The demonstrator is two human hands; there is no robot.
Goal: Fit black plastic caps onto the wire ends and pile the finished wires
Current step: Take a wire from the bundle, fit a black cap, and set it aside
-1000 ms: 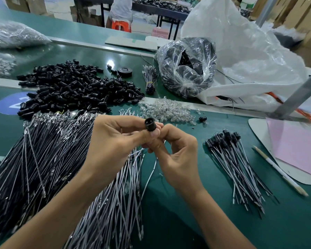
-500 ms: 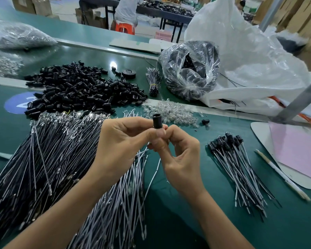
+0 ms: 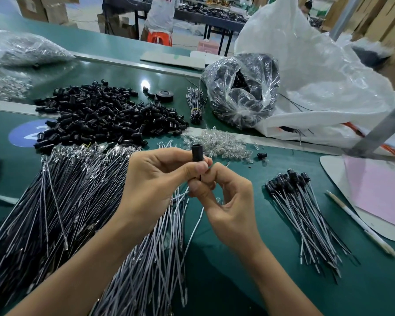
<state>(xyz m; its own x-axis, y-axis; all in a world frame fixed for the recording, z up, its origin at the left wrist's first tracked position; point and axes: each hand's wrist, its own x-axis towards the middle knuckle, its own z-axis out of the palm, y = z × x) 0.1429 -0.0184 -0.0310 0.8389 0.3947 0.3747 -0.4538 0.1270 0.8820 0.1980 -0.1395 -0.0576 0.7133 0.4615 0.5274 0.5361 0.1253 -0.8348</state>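
My left hand point(image 3: 155, 183) pinches an upright black plastic cap point(image 3: 197, 152) between thumb and fingers over the green table. Just below it my right hand point(image 3: 224, 199) pinches a thin wire point(image 3: 197, 221) that hangs down towards the table; the wire's top end is hidden behind my fingers. A wide heap of loose black caps point(image 3: 105, 115) lies at the back left. Uncapped black and white wires point(image 3: 62, 201) spread out under my left arm. A small pile of capped wires point(image 3: 303, 208) lies to the right.
Clear small bulbs point(image 3: 217, 142) lie behind my hands, with one stray cap point(image 3: 261, 155) beside them. A clear bag of black parts point(image 3: 242, 90) and a big white bag point(image 3: 317, 71) stand at the back right. A pen point(image 3: 360, 224) and pink sheet point(image 3: 379, 188) lie far right.
The cap in my left hand has turned from facing its opening at me to standing upright. Both hands stay together in the same spot.
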